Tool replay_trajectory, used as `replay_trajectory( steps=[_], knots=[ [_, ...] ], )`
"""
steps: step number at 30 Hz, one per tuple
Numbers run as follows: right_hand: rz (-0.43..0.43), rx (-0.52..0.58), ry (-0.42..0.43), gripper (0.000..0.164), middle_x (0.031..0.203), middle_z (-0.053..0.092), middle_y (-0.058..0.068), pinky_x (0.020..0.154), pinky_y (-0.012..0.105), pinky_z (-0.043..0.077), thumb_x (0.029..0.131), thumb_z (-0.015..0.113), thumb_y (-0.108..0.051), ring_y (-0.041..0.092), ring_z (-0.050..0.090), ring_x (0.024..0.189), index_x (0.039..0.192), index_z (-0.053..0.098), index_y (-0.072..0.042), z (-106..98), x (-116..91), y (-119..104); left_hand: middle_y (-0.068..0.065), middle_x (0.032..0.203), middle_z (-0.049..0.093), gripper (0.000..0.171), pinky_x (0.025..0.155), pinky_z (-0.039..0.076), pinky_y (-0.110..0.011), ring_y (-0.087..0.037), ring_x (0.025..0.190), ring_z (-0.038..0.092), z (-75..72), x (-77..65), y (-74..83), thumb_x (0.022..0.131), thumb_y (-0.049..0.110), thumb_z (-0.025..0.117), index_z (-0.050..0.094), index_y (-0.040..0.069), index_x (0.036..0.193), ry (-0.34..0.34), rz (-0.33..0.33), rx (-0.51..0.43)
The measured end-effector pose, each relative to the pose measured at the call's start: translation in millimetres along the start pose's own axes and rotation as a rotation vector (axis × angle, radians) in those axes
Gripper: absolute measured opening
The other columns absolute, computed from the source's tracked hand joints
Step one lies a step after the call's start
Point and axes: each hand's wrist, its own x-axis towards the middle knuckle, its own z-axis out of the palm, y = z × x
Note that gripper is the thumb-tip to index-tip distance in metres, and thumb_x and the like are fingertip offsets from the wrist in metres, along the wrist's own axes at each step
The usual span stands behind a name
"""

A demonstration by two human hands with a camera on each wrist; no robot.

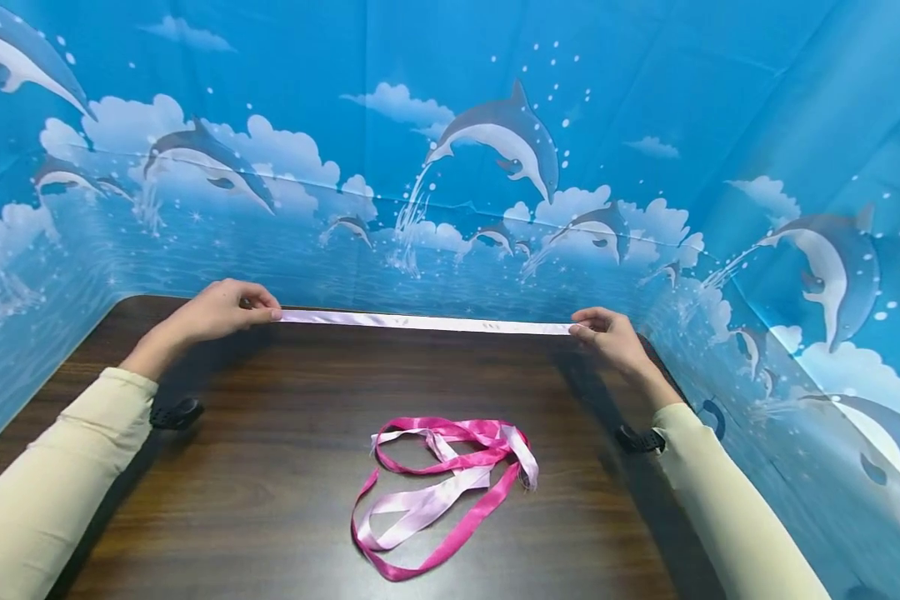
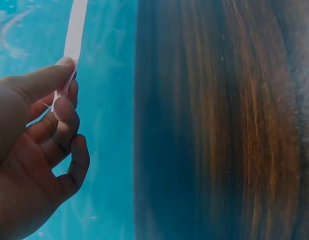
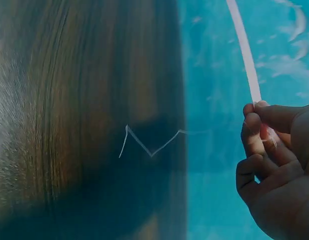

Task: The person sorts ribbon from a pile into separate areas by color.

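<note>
Stretching a pale ribbon (image 1: pixel 420 322) near the counter's (image 1: pixel 270 500) far edge, left hand (image 1: pixel 223 309) and right hand (image 1: pixel 611 337) pinch its ends; the next move likely needs even tension.

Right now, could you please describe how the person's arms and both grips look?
The left sleeve and right sleeve are long, plain and pale yellow. A black left wrist device and a black right wrist device are worn. The left grip and right grip are bare, without gloves.
</note>
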Motion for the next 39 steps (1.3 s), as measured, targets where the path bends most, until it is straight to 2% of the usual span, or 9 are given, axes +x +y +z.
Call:
replay_trajectory(
  steps=[8,13,20,24,27,31,34,36,39],
  knots=[
    [0.087,-0.039,0.012,0.021,0.104,0.071,0.021,0.083,0.052,0.052,0.101,0.067,-0.016,0.039,0.065,0.089,0.112,0.07,0.002,22,30,30,-0.014,0.107,0.068,0.034,0.072,0.051,-0.045,-0.028,0.087,0.064,17.6,15.3,-22.7,0.104,0.031,0.062,0.07,0.002,0.119,-0.026,-0.078,-0.019],
    [0.116,-0.114,0.008,0.021,0.102,0.071,0.021,0.08,0.044,0.05,0.102,0.066,-0.016,0.035,0.065,0.083,0.107,0.071,0.003,33,39,36,-0.015,0.105,0.068,0.032,0.072,0.05,-0.045,-0.028,0.087,0.063,24.1,16.6,-30.0,0.105,0.028,0.061,0.07,0.0,0.119,-0.016,-0.112,-0.014],
    [0.127,-0.25,0.023,0.018,0.092,0.069,0.014,0.07,0.035,0.048,0.1,0.068,-0.016,0.025,0.061,0.079,0.103,0.071,0.002,39,42,40,-0.012,0.099,0.068,0.025,0.07,0.049,-0.043,-0.027,0.083,0.062,27.2,23.2,-29.9,0.104,0.021,0.062,0.07,0.0,0.115,-0.012,-0.112,-0.01],
    [0.131,-0.296,-0.01,0.019,0.088,0.065,0.011,0.07,0.036,0.046,0.1,0.068,-0.019,0.024,0.058,0.079,0.103,0.071,0.0,40,40,40,-0.013,0.097,0.067,0.023,0.068,0.049,-0.042,-0.027,0.081,0.062,27.6,23.4,-31.8,0.104,0.018,0.06,0.068,-0.001,0.114,-0.009,-0.119,-0.009],
    [0.137,-0.295,-0.056,0.023,0.093,0.065,0.013,0.071,0.038,0.047,0.103,0.065,-0.021,0.026,0.059,0.082,0.111,0.068,0.0,33,34,39,-0.014,0.098,0.066,0.026,0.069,0.05,-0.043,-0.027,0.081,0.062,30.4,22.0,-31.1,0.105,0.02,0.06,0.065,-0.002,0.117,-0.016,-0.126,-0.006],
    [0.134,-0.31,-0.116,0.033,0.107,0.065,0.019,0.078,0.043,0.05,0.105,0.06,-0.023,0.032,0.062,0.093,0.125,0.061,0.003,16,25,30,-0.026,0.111,0.062,0.041,0.079,0.05,-0.054,-0.037,0.093,0.062,26.6,18.1,-20.9,0.106,0.028,0.057,0.058,-0.007,0.126,-0.056,-0.157,0.039],
    [0.096,-0.316,-0.127,0.039,0.115,0.064,0.024,0.084,0.05,0.05,0.105,0.059,-0.026,0.04,0.063,0.101,0.131,0.056,0.003,1,15,13,-0.035,0.124,0.054,0.054,0.087,0.045,-0.064,-0.048,0.107,0.057,16.9,13.1,-5.5,0.106,0.035,0.054,0.049,-0.011,0.134,-0.079,-0.168,0.088],
    [0.036,-0.345,-0.134,0.041,0.116,0.064,0.025,0.086,0.054,0.049,0.105,0.06,-0.028,0.042,0.062,0.105,0.133,0.056,0.002,-5,6,-1,-0.037,0.126,0.053,0.058,0.087,0.044,-0.066,-0.051,0.11,0.054,11.4,8.5,7.3,0.106,0.038,0.053,0.047,-0.011,0.137,-0.06,-0.15,0.124],
    [-0.039,-0.378,-0.164,0.04,0.116,0.065,0.021,0.087,0.055,0.049,0.103,0.064,-0.027,0.04,0.062,0.107,0.132,0.058,-0.001,-11,-10,-21,-0.034,0.121,0.058,0.056,0.08,0.047,-0.063,-0.048,0.105,0.059,8.3,-1.7,31.8,0.106,0.037,0.055,0.048,-0.009,0.138,0.004,-0.099,0.155]
  ],
)
